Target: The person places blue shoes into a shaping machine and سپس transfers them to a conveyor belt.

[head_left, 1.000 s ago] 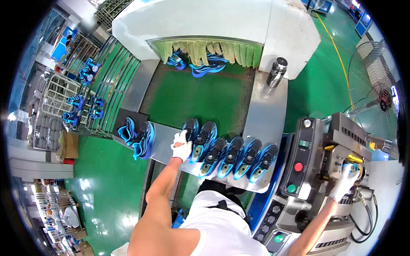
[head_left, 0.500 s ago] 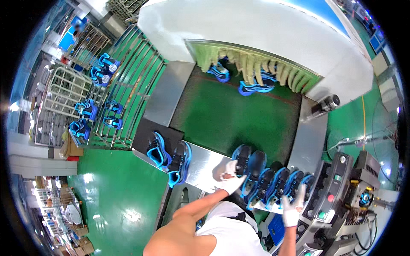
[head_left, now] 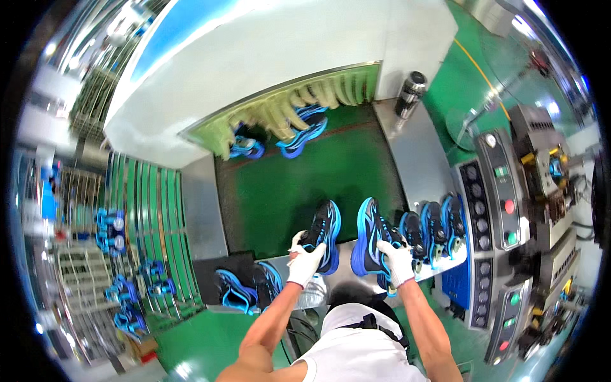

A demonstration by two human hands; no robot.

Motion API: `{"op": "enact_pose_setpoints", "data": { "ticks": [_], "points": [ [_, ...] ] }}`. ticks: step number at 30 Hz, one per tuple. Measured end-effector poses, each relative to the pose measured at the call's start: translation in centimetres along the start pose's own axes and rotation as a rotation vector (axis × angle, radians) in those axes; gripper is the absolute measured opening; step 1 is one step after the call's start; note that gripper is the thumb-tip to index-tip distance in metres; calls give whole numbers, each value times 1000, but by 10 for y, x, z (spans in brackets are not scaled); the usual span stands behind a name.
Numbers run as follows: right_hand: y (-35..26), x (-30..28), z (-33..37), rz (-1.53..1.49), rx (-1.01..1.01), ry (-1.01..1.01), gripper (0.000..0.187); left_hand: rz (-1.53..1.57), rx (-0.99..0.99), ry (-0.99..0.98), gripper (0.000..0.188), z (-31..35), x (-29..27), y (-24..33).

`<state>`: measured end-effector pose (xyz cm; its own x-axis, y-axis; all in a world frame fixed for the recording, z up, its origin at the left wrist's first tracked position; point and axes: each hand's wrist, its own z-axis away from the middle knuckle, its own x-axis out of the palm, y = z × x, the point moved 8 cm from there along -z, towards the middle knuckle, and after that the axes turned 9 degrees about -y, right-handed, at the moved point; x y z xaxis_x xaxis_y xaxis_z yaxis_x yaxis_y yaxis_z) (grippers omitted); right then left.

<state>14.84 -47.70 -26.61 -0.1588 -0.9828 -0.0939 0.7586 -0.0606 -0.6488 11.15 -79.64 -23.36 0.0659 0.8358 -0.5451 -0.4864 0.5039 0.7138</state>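
My left hand (head_left: 307, 262), in a white glove, is closed round a black and blue sneaker (head_left: 329, 234). Another sneaker of the same kind (head_left: 365, 237) is in my gloved right hand (head_left: 398, 262). Both shoes are held side by side with a gap between them, toes pointing away from me, over the near edge of the green conveyor belt (head_left: 305, 184). To the right of my right hand stands a row of similar sneakers (head_left: 433, 223) on the metal ledge. Left of my left hand, two more sneakers (head_left: 237, 290) rest at the ledge's other end.
Ahead is a white machine housing (head_left: 280, 44) with a yellowish strip curtain (head_left: 267, 114); sneakers (head_left: 305, 135) lie on the belt beneath it. A dark flask (head_left: 411, 94) stands on the right metal side. Control panels (head_left: 503, 184) flank the right. A rack (head_left: 159, 223) holding shoes stands left.
My left hand has taken a sneaker from the left end of the row. My right hand has come leftward from the row's far end and now grips another. My view has turned.
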Motion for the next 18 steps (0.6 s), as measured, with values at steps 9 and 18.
{"op": "enact_pose_setpoints", "data": {
  "ticks": [9, 18],
  "points": [
    [83, -165, 221, -579, -442, 660, 63, -106, 760, -816, 64, 143, 212, 193],
    [309, -136, 491, -1332, -611, 1550, 67, -338, 1060, -1677, 58, 481, 297, 157]
  ]
}}
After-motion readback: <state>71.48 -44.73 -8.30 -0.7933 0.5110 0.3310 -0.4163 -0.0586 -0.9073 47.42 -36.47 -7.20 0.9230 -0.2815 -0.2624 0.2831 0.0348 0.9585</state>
